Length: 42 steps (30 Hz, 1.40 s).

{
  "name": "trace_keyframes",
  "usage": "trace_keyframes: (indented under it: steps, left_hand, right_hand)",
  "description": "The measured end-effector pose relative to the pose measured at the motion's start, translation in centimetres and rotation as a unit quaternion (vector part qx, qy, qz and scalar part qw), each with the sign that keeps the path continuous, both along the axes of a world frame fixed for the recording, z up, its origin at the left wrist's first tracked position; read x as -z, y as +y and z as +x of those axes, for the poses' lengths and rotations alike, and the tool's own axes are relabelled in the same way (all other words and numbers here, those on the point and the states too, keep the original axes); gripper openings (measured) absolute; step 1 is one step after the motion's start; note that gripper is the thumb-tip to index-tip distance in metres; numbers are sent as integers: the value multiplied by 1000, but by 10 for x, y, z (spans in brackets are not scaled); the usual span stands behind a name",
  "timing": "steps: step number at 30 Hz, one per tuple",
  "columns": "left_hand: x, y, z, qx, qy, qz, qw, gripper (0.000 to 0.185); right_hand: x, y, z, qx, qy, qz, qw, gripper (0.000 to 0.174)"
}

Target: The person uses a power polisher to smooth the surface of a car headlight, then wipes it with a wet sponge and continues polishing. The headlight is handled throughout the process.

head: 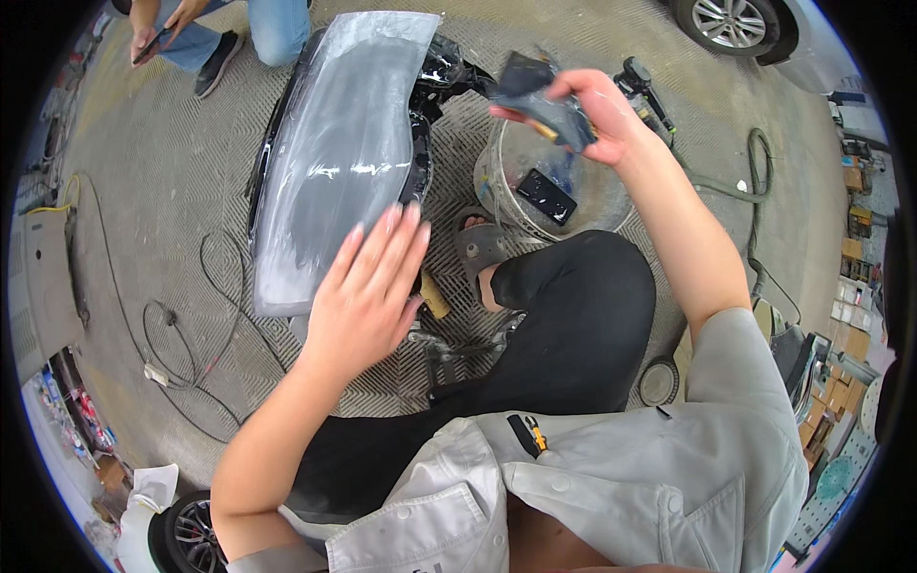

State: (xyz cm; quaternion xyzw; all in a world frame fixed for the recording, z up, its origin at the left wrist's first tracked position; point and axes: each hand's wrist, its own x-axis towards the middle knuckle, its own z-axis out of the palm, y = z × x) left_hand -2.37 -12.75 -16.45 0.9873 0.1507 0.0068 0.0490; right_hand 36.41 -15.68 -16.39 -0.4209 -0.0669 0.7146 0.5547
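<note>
A car headlight (337,136) lies before me with its lens facing up. The lens is hazy grey, with wet, shiny streaks, and black housing shows along its sides. My left hand (369,286) is spread flat at the lens's near right edge, holding nothing; whether it touches the lens I cannot tell. My right hand (598,114) is raised above a whitish plastic bucket (494,190), gripping dark grey, wet-looking sandpaper (548,107), slightly blurred. A black smartphone (546,196) lies within the bucket's rim; its support is unclear.
A power sander (640,86) with a green hose (716,188) lies on the right. Looped black cable (172,315) crosses the grid-patterned floor on the left. Another person's hands (161,32) hold a phone at the top left. A car wheel (731,25) stands at the top right.
</note>
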Motion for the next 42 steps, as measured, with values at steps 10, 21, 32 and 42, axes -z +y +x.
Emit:
trace_keyframes:
  steps: [10, 21, 32, 42]
  left_hand:
    - [-4, 75, 57, -99, -106, 88, 986, 84]
    - [47, 72, -99, -147, -265, -104, 947, 137]
    - [70, 83, -107, -150, -302, -60, 940, 133]
    - [83, 80, -118, -132, -336, -89, 928, 135]
  right_hand:
    - [-53, 51, -117, -18, -566, 185, 803, 36]
    - [26, 21, -264, -77, -772, 361, 517, 78]
    - [49, 202, -116, -17, -841, 122, 526, 72]
    - [27, 9, -296, -107, -731, 321, 592, 85]
